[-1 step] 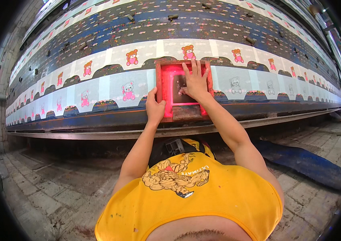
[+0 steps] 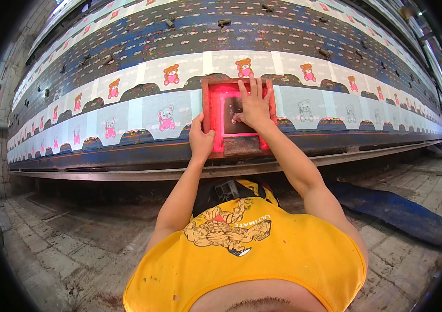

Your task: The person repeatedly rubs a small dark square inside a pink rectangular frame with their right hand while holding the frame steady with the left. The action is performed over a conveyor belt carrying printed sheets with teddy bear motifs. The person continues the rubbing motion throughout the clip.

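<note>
A red-stained screen printing frame (image 2: 206, 99) lies flat on the long table, with bright pink ink around its dark middle window (image 2: 233, 126). My left hand (image 2: 200, 139) is closed on the frame's left side near its front corner, thumb on top. Over the right half of the frame, my right hand (image 2: 256, 110) lies with its fingers stretched out and fingertips at the far bar; its thumb reaches over the dark window. A cloth piece with a pink-and-grey bear (image 2: 166, 118) is left of the frame. One with a grey outline bear (image 2: 305, 110) is on the right.
Behind the frame runs a row of pale cloth pieces with brown-and-pink bears (image 2: 171, 74). Small dark cylindrical pieces (image 2: 224, 22) dot the ink-spotted table (image 2: 143, 44). A metal rail (image 2: 169, 174) edges its near side. A blue sheet (image 2: 392, 208) lies on the brick floor at right.
The fingers of my right hand have shifted very slightly to the right at the far bar. My left hand and the frame have not visibly moved.
</note>
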`<action>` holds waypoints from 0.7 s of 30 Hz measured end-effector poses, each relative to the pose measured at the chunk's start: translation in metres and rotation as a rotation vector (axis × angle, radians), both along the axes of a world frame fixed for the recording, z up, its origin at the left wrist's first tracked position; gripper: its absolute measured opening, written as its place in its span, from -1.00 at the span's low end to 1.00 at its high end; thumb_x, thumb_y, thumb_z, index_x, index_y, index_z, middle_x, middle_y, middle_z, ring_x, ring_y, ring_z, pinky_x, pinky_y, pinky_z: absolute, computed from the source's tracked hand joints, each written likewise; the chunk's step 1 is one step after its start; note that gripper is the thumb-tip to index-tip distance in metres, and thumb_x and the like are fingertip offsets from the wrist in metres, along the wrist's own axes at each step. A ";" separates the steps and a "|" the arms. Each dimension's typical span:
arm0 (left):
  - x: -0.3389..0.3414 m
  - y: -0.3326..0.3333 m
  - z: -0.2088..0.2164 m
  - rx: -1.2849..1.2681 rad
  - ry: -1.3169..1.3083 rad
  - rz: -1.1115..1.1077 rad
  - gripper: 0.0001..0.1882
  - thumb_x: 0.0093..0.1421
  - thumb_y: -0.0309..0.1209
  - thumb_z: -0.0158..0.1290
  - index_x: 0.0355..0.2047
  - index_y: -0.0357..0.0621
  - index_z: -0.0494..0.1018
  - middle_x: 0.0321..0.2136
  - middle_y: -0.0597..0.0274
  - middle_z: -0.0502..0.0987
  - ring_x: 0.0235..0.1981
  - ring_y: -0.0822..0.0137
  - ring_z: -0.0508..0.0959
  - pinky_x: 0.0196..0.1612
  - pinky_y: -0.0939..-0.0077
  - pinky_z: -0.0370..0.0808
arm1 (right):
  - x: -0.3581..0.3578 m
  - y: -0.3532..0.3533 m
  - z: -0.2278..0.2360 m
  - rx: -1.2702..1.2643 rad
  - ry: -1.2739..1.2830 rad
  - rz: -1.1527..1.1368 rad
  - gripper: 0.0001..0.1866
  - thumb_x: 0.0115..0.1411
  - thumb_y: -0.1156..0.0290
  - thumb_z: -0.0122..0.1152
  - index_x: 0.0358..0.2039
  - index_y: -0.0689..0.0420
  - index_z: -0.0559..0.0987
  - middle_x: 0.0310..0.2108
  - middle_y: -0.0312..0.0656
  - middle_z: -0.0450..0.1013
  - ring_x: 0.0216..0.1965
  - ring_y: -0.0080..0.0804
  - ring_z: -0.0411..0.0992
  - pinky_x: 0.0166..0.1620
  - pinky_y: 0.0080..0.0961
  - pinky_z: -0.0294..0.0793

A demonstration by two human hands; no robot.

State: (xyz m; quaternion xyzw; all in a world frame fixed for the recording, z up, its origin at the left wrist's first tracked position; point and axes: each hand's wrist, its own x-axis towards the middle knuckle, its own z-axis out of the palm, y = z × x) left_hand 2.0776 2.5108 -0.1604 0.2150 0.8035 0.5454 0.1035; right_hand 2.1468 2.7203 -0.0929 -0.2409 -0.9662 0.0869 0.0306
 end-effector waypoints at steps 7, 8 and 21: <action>-0.001 0.004 0.001 -0.006 0.040 -0.012 -0.34 0.01 -0.65 0.20 0.21 -0.40 0.41 0.14 -0.17 0.52 0.21 -0.07 0.52 0.32 0.21 0.42 | -0.001 -0.001 -0.005 0.034 0.030 0.024 0.39 -0.27 -0.03 0.74 0.53 -0.04 0.09 0.54 0.11 -0.14 0.56 0.23 -0.17 0.41 0.52 -0.04; -0.002 0.004 -0.002 -0.002 0.044 -0.009 -0.34 0.02 -0.65 0.20 0.21 -0.41 0.41 0.14 -0.17 0.52 0.21 -0.07 0.52 0.31 0.21 0.42 | -0.002 0.005 -0.001 0.045 0.085 0.004 0.38 -0.25 -0.03 0.73 0.52 -0.02 0.10 0.54 0.12 -0.12 0.56 0.23 -0.17 0.41 0.51 -0.03; -0.009 0.007 -0.008 0.055 -0.013 -0.024 -0.33 0.03 -0.65 0.19 0.23 -0.42 0.39 0.16 -0.19 0.51 0.23 -0.05 0.51 0.34 0.22 0.40 | 0.096 0.057 -0.032 -0.780 0.431 -0.510 -0.43 0.26 0.26 0.40 0.18 0.32 0.50 -0.33 -0.03 0.62 -0.21 -0.22 0.61 -0.08 -0.33 0.54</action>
